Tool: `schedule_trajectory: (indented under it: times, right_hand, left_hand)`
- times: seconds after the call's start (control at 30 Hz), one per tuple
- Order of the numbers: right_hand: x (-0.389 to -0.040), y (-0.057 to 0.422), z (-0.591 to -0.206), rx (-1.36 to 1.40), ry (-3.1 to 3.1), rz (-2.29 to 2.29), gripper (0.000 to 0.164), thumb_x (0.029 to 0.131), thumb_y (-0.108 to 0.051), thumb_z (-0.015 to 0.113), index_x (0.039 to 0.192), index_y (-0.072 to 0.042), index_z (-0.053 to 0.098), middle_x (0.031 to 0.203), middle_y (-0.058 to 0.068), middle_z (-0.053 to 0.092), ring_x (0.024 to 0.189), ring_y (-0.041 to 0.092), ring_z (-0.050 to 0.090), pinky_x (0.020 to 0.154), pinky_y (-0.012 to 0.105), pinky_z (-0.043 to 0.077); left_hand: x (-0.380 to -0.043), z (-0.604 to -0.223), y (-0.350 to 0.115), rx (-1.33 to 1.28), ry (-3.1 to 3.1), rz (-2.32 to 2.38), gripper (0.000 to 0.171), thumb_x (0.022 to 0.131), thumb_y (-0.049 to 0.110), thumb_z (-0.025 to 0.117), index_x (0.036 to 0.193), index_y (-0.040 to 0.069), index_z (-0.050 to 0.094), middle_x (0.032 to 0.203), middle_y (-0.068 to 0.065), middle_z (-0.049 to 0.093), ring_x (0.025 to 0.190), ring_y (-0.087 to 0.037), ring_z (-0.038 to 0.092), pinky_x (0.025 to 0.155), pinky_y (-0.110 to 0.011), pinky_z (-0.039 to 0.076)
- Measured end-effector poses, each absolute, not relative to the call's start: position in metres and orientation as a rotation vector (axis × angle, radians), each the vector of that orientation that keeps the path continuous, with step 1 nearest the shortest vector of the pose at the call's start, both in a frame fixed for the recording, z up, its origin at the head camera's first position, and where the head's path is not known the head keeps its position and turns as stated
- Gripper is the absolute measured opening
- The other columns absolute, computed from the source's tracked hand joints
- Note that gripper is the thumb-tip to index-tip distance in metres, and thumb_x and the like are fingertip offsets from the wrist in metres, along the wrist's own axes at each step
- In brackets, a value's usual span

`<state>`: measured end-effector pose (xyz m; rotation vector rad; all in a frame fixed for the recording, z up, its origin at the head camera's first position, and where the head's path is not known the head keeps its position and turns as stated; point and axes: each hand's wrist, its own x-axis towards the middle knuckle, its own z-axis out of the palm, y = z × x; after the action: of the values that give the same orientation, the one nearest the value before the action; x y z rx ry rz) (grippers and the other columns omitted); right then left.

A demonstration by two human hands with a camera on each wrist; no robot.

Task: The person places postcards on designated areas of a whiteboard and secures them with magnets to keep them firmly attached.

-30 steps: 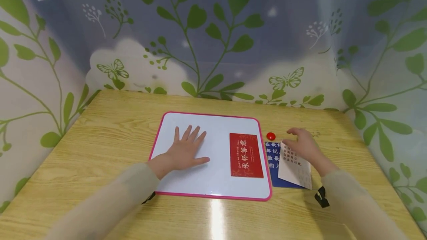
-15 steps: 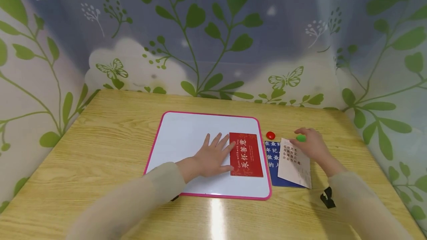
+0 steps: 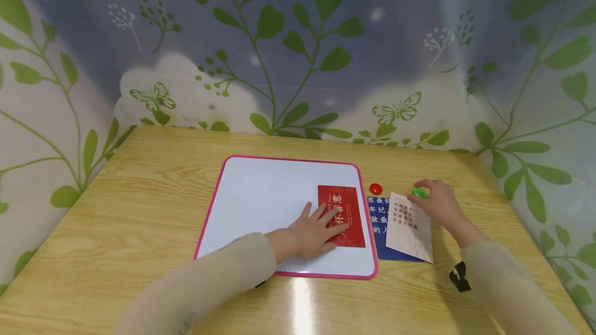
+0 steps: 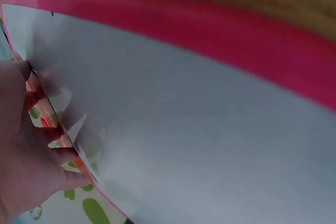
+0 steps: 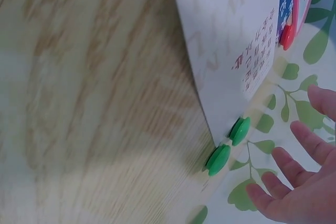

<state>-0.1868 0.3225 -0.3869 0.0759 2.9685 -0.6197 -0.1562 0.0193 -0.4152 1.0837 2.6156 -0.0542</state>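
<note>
My left hand point(image 3: 311, 234) lies with spread fingers over the lower left part of a red card point(image 3: 355, 221), which is on a pink-rimmed whiteboard point(image 3: 261, 190). In the left wrist view, its fingertips point(image 4: 81, 181) reach the card edge. My right hand point(image 3: 441, 201) hovers by the top of a white printed card point(image 3: 406, 224), thumb and index finger apart around a green magnet point(image 3: 420, 192). The right wrist view shows two green round magnets, one point(image 5: 240, 130) at the card's corner and another point(image 5: 218, 159) beside it, with the fingers relaxed and away from both.
A blue card point(image 3: 381, 239) lies partly under the white card, right of the whiteboard. A red round magnet point(image 3: 375, 188) sits just above the blue card. The wooden table point(image 3: 139, 195) meets a leaf-patterned curtain point(image 3: 298, 66) at the back.
My left hand has moved right across the whiteboard onto the red card. The right hand has shifted slightly right, and the green magnet has come into sight by its fingers.
</note>
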Motion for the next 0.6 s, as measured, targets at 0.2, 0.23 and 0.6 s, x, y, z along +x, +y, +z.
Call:
schedule_trajectory:
  times: [0.2,0.23,0.6]
  right_hand:
    - [-0.185,0.329,-0.387,0.061,2.987,-0.584,0.052,0.092,-0.031,0.057,0.125,0.008,0.048,0.132,0.042,0.034,0.118,0.060,0.028,0.094,0.067,0.031]
    - [-0.185,0.330,-0.387,0.062,2.987,-0.579,0.052,0.092,-0.031,0.057,0.125,0.008,0.048,0.132,0.042,0.033,0.117,0.060,0.029,0.093,0.067,0.031]
    - [-0.184,0.346,-0.387,0.091,2.993,-0.531,0.054,0.092,-0.029,0.056,0.125,0.012,0.045,0.129,0.045,0.032,0.111,0.061,0.030,0.088,0.066,0.034]
  left_hand:
    - [-0.153,-0.418,0.017,1.085,2.623,-0.041,0.057,0.095,0.047,0.044,0.147,0.040,0.022,0.158,0.000,0.016,0.146,-0.028,0.014,0.116,-0.052,0.012]
    - [-0.152,-0.418,0.017,1.084,2.623,-0.035,0.057,0.095,0.047,0.044,0.147,0.040,0.023,0.158,0.000,0.016,0.145,-0.028,0.014,0.116,-0.052,0.012]
    - [-0.149,-0.419,0.016,1.084,2.625,-0.023,0.061,0.093,0.049,0.046,0.148,0.037,0.023,0.158,0.000,0.017,0.145,-0.028,0.015,0.116,-0.052,0.013]
